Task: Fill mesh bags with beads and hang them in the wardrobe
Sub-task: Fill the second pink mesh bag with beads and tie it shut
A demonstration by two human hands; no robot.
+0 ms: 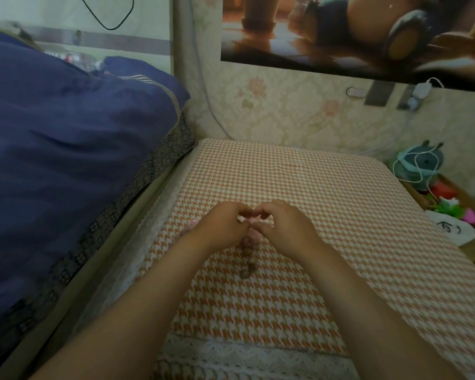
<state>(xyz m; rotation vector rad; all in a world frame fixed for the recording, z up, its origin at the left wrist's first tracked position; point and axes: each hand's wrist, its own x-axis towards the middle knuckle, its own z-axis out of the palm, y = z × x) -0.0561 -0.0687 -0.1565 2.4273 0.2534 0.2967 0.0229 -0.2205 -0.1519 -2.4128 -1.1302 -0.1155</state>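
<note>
A small pink mesh bag (252,233) is bunched up, mostly hidden, over the middle of the table (327,187). A blurred brownish lumpy strand (248,266) trails from it toward the near side.

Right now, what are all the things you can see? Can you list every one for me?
pink mesh bag: at least one, pink, pinched between both hands over the cloth
brownish clump: likely beads, too blurred to count, just below the bag
checked cloth: one, orange and white with a lace edge, covering the surface in front
bedding: one pile, dark blue, on the left
poster: one, brown and orange, on the wall at top right
black cable: one, black, on the wall at top left
plush toy: one, teal, right of the cloth, with a white cable over it
plastic bag: one, white with black marks, at the right edge
left hand: pinching the bag
right hand: pinching the bag
</note>
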